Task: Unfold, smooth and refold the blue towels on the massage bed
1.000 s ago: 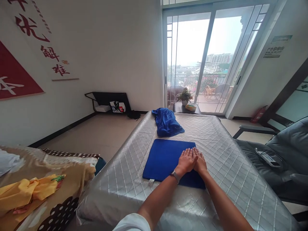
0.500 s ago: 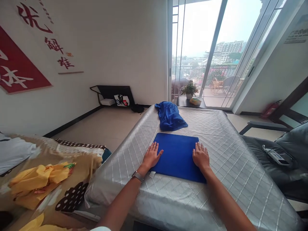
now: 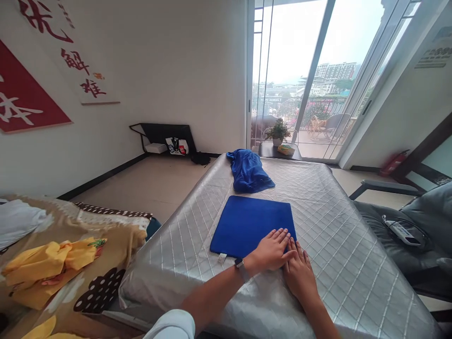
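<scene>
A flat blue square of fabric, like a folded cloth or thin pad (image 3: 252,220), lies on a silver quilted cover (image 3: 190,221). A small white tag (image 3: 222,258) sticks out at its near left edge. My left hand (image 3: 273,249), with a watch (image 3: 242,268) on its wrist, rests palm down on the near right part of the blue fabric. Beside it, my right hand (image 3: 299,268) lies flat at the near right corner, its fingertips along the right edge. The hands touch or slightly overlap. Both have outstretched fingers and hold nothing.
A crumpled blue cloth (image 3: 247,170) sits at the far end of the covered surface. Yellow cloth (image 3: 52,268) lies on brown bedding at left. On a dark armchair (image 3: 374,221) at right is a white corded device (image 3: 402,230). A potted plant (image 3: 278,131) stands by the glass door.
My left hand has moved right from the left edge of the blue fabric to its near right part. My right hand has slid nearer to me, to the near corner.
</scene>
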Demonstrator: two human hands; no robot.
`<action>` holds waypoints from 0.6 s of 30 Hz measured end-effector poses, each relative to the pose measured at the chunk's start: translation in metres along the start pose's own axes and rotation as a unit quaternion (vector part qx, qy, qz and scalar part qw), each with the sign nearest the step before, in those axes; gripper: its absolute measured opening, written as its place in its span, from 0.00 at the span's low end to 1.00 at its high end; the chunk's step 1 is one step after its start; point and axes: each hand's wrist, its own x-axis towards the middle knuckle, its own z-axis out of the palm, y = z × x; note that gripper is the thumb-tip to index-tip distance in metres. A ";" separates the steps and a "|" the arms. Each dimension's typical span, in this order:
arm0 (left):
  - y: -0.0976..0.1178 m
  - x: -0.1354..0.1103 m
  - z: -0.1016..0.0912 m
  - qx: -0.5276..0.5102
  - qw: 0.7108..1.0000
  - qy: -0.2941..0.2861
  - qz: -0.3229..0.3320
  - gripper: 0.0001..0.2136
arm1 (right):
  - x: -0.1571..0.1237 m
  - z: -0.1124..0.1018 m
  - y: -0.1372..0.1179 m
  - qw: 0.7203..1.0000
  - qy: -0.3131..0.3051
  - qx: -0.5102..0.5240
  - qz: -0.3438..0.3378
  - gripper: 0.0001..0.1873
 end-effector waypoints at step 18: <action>-0.110 -0.166 0.008 0.092 0.956 0.035 -0.277 0.33 | -0.005 0.004 0.003 0.997 0.012 0.065 0.040 0.38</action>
